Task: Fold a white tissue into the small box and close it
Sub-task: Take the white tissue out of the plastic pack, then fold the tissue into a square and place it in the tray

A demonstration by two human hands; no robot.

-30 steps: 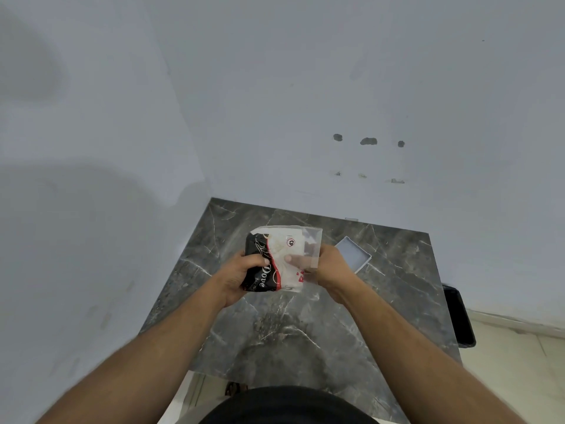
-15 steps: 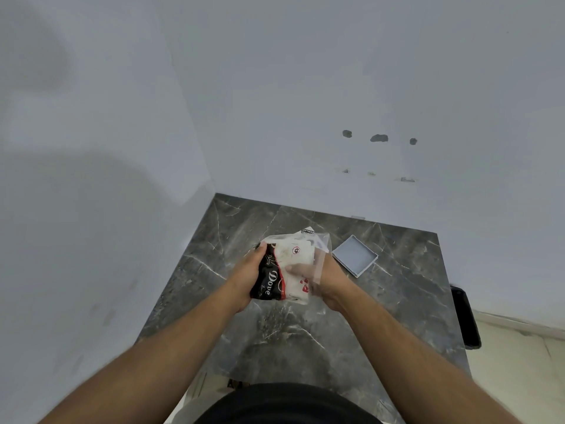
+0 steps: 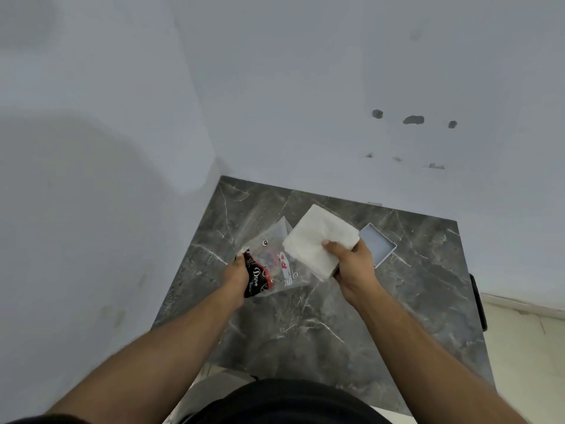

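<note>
My right hand [image 3: 351,264] grips a stack of folded white tissue [image 3: 318,240] and holds it above the table, just right of the packet. My left hand [image 3: 237,275] clutches the clear plastic tissue packet [image 3: 269,264] by its black printed end; the packet looks slack and nearly empty. A small shallow white box [image 3: 379,244] lies open on the dark marble table [image 3: 321,332], right behind my right hand and partly hidden by it. I see no lid.
The table stands in a corner between two pale walls. A black object [image 3: 478,301] hangs off the table's right edge. Pale floor [image 3: 526,347] shows to the right.
My right hand was inside the packet; it has pulled the white tissue out and to the right. The packet has gone slack in my left hand.
</note>
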